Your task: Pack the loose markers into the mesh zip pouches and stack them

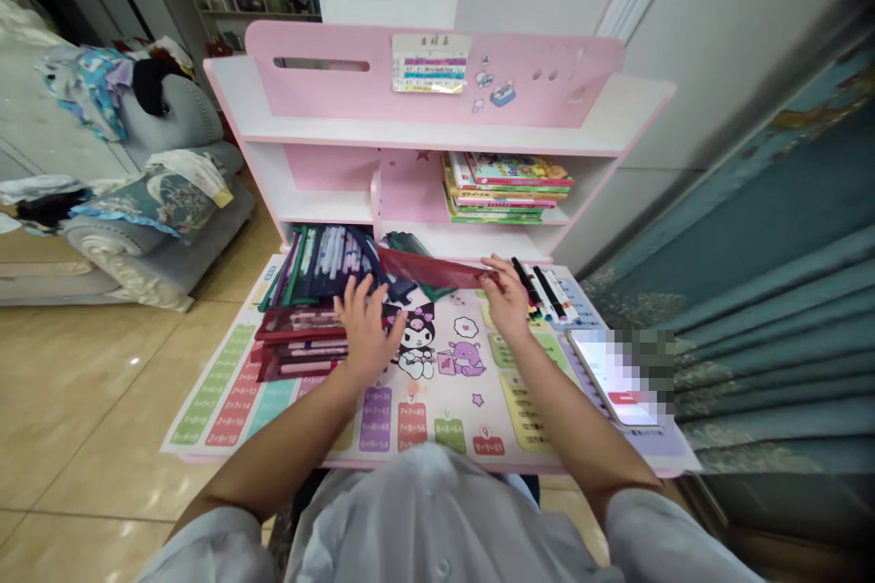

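My right hand [507,296] pinches one end of a flat red see-through pouch [434,271], held above the desk mat with its far end over other pouches. My left hand [367,332] has its fingers spread, near the right end of the stacked red pouches [301,353] with pens inside; whether it touches them I cannot tell. Behind these lie dark blue and green pouches filled with pens [333,252]. Another green pouch [410,243] lies partly hidden behind the red one. Several markers [545,291] with black and white parts lie just right of my right hand.
The desk mat [471,401] has cartoon figures and multiplication tables. A phone [605,378] lies at its right edge. Behind stands a pink and white shelf [424,135] with stacked books [506,187]. A curtain hangs at right; a sofa [184,123] with clothes stands left.
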{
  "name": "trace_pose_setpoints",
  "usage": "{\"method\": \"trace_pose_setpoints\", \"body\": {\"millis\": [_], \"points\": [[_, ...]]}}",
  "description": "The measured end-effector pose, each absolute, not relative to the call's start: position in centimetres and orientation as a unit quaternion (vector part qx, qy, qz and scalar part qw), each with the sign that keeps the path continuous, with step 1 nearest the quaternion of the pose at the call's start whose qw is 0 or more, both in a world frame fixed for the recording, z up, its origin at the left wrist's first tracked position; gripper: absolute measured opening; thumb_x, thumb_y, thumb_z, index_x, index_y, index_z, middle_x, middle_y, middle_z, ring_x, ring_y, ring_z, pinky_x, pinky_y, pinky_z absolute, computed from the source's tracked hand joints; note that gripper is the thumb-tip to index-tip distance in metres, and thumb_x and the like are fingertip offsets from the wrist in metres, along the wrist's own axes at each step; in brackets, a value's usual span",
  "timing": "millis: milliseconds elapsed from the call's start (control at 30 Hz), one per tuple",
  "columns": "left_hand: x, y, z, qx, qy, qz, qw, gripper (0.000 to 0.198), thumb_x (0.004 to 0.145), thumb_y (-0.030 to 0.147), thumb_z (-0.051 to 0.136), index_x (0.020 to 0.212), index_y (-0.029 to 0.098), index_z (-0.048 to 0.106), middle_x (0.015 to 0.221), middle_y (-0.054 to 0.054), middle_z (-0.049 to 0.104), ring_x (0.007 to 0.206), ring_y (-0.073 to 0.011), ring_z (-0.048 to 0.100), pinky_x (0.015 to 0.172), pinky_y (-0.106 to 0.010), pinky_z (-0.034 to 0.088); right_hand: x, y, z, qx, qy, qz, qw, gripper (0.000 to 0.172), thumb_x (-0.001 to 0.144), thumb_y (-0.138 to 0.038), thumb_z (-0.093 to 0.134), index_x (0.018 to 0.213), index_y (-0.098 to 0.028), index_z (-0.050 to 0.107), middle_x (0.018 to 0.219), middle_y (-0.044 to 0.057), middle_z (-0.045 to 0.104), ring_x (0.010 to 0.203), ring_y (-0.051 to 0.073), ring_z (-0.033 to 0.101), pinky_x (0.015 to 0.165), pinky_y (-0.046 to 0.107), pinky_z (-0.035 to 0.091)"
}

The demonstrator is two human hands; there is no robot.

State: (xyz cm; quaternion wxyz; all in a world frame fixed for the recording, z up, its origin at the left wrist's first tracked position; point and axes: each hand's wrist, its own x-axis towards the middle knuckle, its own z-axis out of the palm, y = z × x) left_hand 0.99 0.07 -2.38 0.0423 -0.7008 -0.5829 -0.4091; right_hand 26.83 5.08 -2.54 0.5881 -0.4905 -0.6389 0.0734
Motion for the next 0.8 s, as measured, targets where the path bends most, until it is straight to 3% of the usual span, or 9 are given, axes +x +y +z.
{"method": "trace_pose_setpoints", "body": {"millis": [133, 367, 467, 567, 667, 800], "points": [[0.2, 0.5, -1.6, -0.663, -0.604, -0.442, 0.014, 0.062, 0.085, 0.049, 0.058, 0.136, 0.016, 0.046, 0.148, -0.021, 0.044, 0.147, -0.0378, 0.023, 0.116, -0.061, 0.014, 28.8, 4.2, -2.9, -0.445, -0.656, 0.197, 0.577, 0.024, 0.088, -0.044, 0.058, 0.080, -0.023, 0.066, 0.115, 0.010, 0.069, 0.124, 0.027, 0.057, 0.109, 0.049, 0.043], [0.0, 0.3, -0.9, -0.744, -0.552, -0.376, -0.028, 0.034, 0.084, 0.044, 0.064, 0.112, 0.024, 0.063, 0.129, -0.011, 0.064, 0.135, -0.0338, 0.045, 0.115, -0.064, 0.009, 29.3, 3.6, -2.4, -0.405, -0.684, 0.270, 0.543, 0.033, 0.084, -0.054, 0.064, 0.074, -0.023, 0.069, 0.114, 0.009, 0.071, 0.126, 0.028, 0.056, 0.109, 0.050, 0.041], [0.2, 0.0, -1.0, -0.780, -0.510, -0.361, -0.015, 0.017, 0.087, 0.038, 0.062, 0.097, 0.025, 0.067, 0.117, -0.007, 0.071, 0.128, -0.0320, 0.052, 0.114, -0.066, 0.007, 29.3, 3.6, -2.3, -0.392, -0.684, 0.315, 0.529, 0.032, 0.083, -0.052, 0.066, 0.070, -0.023, 0.069, 0.113, 0.008, 0.072, 0.125, 0.028, 0.057, 0.107, 0.048, 0.044], [0.2, -0.3, -1.2, -0.799, -0.481, -0.362, -0.010, 0.014, 0.090, 0.033, 0.059, 0.085, 0.024, 0.068, 0.111, -0.005, 0.073, 0.126, -0.0308, 0.055, 0.113, -0.065, 0.009, 29.7, 3.7, -2.5, -0.386, -0.679, 0.354, 0.514, 0.025, 0.080, -0.048, 0.071, 0.075, -0.024, 0.072, 0.114, 0.007, 0.071, 0.122, 0.026, 0.059, 0.104, 0.045, 0.047], [0.2, -0.4, -1.3, -0.808, -0.463, -0.365, -0.009, 0.014, 0.090, 0.030, 0.059, 0.081, 0.023, 0.067, 0.108, -0.005, 0.074, 0.124, -0.0302, 0.056, 0.113, -0.065, 0.009, 30.5, 3.8, -2.5, -0.395, -0.677, 0.343, 0.517, 0.021, 0.077, -0.045, 0.075, 0.088, -0.027, 0.073, 0.116, 0.007, 0.069, 0.118, 0.025, 0.060, 0.102, 0.044, 0.049], [0.6, 0.0, -1.1, -0.807, -0.465, -0.364, -0.009, 0.014, 0.090, 0.029, 0.058, 0.081, 0.023, 0.067, 0.110, -0.004, 0.074, 0.126, -0.0298, 0.055, 0.113, -0.066, 0.009, 31.6, 3.5, -1.7, -0.404, -0.741, 0.267, 0.465, 0.009, 0.083, -0.033, 0.069, 0.087, -0.027, 0.074, 0.117, 0.007, 0.068, 0.124, 0.026, 0.056, 0.108, 0.050, 0.042]]}}
